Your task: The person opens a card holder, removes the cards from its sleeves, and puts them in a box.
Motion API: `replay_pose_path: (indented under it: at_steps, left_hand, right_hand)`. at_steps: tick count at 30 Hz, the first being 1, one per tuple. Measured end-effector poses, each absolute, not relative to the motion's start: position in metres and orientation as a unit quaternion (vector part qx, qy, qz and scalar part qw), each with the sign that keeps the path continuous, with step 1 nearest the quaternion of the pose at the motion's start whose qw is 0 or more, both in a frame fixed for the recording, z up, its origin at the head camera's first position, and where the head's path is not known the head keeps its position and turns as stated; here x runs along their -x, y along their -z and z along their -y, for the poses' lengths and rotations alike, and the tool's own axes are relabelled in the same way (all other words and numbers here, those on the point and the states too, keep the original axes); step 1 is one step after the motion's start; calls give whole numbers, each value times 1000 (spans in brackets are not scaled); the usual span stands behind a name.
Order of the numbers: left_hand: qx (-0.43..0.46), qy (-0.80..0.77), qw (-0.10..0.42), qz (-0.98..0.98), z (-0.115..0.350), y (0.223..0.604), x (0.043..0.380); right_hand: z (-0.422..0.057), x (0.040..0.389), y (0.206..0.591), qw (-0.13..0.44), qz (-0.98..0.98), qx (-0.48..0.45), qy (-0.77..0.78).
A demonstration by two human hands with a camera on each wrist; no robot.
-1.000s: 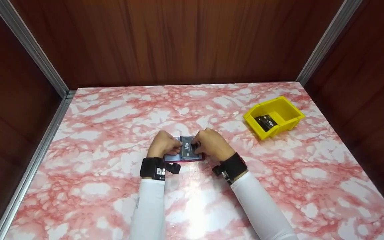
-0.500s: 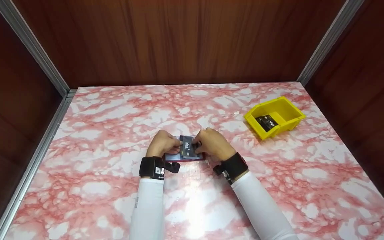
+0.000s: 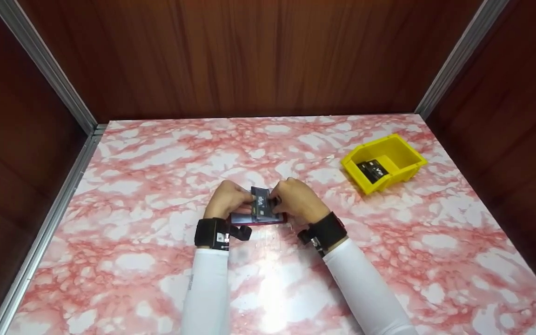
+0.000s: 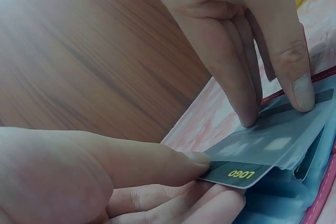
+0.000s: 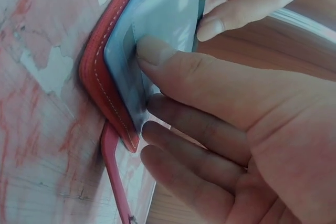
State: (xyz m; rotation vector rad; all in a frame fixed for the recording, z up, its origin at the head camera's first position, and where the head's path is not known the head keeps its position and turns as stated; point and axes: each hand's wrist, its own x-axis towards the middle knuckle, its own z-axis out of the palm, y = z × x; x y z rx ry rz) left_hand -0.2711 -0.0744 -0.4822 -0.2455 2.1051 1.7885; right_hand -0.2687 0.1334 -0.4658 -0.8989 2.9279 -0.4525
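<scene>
A black card (image 3: 261,202) marked "Vip" sits mostly inside a clear plastic sleeve (image 4: 252,140) of a red-edged card holder (image 5: 100,72). Its strip with the yellow "LOGO" print (image 4: 239,174) sticks out of the sleeve. My left hand (image 3: 229,200) pinches that outer edge, thumb on top and fingers beneath. Opposite it, my right hand (image 3: 298,200) grips the sleeve's other end, with the thumb (image 5: 157,56) on the plastic and fingertips at its edge. Sleeve and card are tilted up from the pages below. Both hands hide parts of the holder in the head view.
To the right on the red-and-white marbled table (image 3: 156,279) stands a yellow bin (image 3: 384,163) with black cards (image 3: 373,171) in it. Dark wood-pattern panels (image 3: 249,60) rise at the back and both sides. A red strap (image 5: 113,166) extends from the holder.
The card and sleeve have tilted up a little, their far end shifting slightly away from me. Both hands keep their hold with barely any movement.
</scene>
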Motion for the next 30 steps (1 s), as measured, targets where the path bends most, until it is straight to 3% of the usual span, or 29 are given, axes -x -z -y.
replay_pose_path:
  at_steps: [8, 17, 30]
  left_hand:
    - [84, -635, 191, -744, 74, 482, 272]
    - [84, -632, 192, -746, 73, 482, 273]
    - [82, -618, 184, -760, 72, 483, 274]
  right_hand:
    - [-137, 273, 461, -11, -948, 281, 151]
    - [-131, 270, 470, -10, -934, 323, 155]
    - [-129, 269, 471, 2, -939, 303, 165]
